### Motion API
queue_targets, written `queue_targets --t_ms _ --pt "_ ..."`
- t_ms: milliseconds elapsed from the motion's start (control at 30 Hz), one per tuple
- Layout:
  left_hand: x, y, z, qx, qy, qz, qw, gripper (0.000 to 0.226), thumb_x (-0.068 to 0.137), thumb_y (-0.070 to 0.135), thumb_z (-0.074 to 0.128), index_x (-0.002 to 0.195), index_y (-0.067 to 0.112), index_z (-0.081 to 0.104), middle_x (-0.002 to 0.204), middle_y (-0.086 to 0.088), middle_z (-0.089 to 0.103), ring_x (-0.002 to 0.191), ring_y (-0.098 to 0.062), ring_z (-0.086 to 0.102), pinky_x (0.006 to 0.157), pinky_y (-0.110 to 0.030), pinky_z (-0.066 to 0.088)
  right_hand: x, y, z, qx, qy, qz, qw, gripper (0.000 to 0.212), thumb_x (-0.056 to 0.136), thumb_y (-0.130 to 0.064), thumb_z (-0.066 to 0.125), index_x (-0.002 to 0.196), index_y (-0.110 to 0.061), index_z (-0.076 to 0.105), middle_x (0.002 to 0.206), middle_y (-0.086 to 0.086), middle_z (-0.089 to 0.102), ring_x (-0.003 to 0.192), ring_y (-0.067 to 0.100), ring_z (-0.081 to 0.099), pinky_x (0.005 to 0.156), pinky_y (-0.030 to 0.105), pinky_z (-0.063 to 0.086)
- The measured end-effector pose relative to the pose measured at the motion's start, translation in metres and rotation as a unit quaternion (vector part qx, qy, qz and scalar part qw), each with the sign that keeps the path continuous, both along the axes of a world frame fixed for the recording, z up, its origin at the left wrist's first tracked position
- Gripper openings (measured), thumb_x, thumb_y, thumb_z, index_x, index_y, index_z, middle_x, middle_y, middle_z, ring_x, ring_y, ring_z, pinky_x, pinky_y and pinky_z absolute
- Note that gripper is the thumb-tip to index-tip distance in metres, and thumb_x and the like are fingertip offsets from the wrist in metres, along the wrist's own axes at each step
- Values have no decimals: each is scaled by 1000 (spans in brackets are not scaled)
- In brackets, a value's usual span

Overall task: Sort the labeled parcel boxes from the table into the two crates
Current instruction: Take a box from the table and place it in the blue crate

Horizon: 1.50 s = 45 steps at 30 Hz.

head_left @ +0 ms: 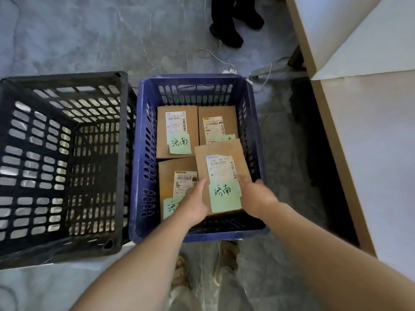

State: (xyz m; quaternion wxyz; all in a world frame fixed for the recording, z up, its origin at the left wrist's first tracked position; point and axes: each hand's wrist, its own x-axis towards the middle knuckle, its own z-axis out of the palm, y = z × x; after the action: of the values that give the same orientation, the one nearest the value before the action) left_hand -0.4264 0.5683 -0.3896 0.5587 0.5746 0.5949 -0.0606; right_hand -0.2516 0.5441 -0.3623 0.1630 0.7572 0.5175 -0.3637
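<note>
Crates sat side by side on the grey floor, the black crate [122,153] at left and the blue crate [140,176] just to its right, with a white-topped table [370,131] along the right. Three parcels lay flat, labels up, in the blue one: the far-left box [161,131], the far-right box [215,112] and the near-left box [167,173]. A fourth parcel box [221,151] was held tilted over the near right corner, its far edge hiding part of the note on the far-right box. The left hand [193,203] gripped its left side and the right hand [258,198] its right, fingers curled round the edges. Its green note [224,196] bore the same handwritten characters as the note on the far-left box, so the blue crate looked like the correct destination. The placement would likely go best with the parcel levelled and lined up square over the open near-right slot. It could then be lowered label-up. Both grips should hold until the base rested, and the fingers should slide out upward so as not to jam against the crate wall or the neighbouring carton.
</note>
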Motion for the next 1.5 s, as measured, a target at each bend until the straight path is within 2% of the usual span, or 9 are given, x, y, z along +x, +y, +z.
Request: queue_targets --t_ms 67,167,333,500,667,867,1000,1167,1500 --pt "2 0 -8 10 3 -15 1000 90 85 2 61 148 45 14 144 -1 36 107 -13 45 93 -32 47 1 -7 -9 -4 -25 29 999 69 93 -10 40 151 -24 4 132 21 40 97 30 50 72 34 40" --pt "0 -5 -16 26 7 -36 999 87 88 11 63 147 49 11 144 -2 34 105 -13 43 89 -29 43 -3 -16 -14 11 -19 27 999 64 91 -12 40 149 -25 17 129 20 41 103 33 50 70 35 40" --pt "-2 -10 -19 32 13 -41 999 90 89 11 62 147 50 6 146 -3 33 109 -12 43 87 -26 38 -14 -18 -16 -16 -67 76 995 78 92 -11 40 151 -22 -10 139 25 32 112 30 49 67 31 42" --pt "-2 -8 -24 29 23 -58 998 92 89 9 61 147 51 3 147 -3 33 99 -10 47 80 -24 41 -11 -17 -19 -27 -44 47 998 73 91 -8 43 150 -25 3 129 23 39 88 27 55 66 31 43" --pt "-9 -22 -30 11 45 -50 998 90 90 9 61 151 44 4 149 -3 32 107 -11 46 85 -24 40 -13 -32 -33 -17 29 -8 999 63 93 -14 41 150 -27 18 129 20 40 107 38 50 75 36 38" --pt "-4 -22 -44 15 43 -86 995 87 92 7 57 152 39 4 154 -2 25 132 -20 39 105 -29 35 -12 -21 -55 -40 0 34 999 75 93 -9 46 152 -20 3 135 22 34 108 31 50 82 33 44" --pt "-3 -19 -65 15 83 -148 985 80 91 3 52 154 30 10 159 0 19 141 -21 28 113 -32 26 -19 -12 -73 -67 -5 34 997 72 90 -8 52 150 -22 14 136 22 29 116 33 42 88 40 44" --pt "-3 -11 -75 37 107 -193 975 68 91 4 49 152 20 23 158 -2 21 142 -23 25 112 -33 25 -29 -12 -85 -98 -16 35 994 54 91 -4 49 141 -19 34 151 21 9 128 37 32 95 43 42" --pt "-15 17 12 114 149 -181 965 69 97 28 50 154 27 11 162 2 4 147 -27 9 116 -42 17 -49 4 1 41 -29 27 998 56 87 -4 50 140 -12 34 137 16 30 119 32 40 84 40 46"
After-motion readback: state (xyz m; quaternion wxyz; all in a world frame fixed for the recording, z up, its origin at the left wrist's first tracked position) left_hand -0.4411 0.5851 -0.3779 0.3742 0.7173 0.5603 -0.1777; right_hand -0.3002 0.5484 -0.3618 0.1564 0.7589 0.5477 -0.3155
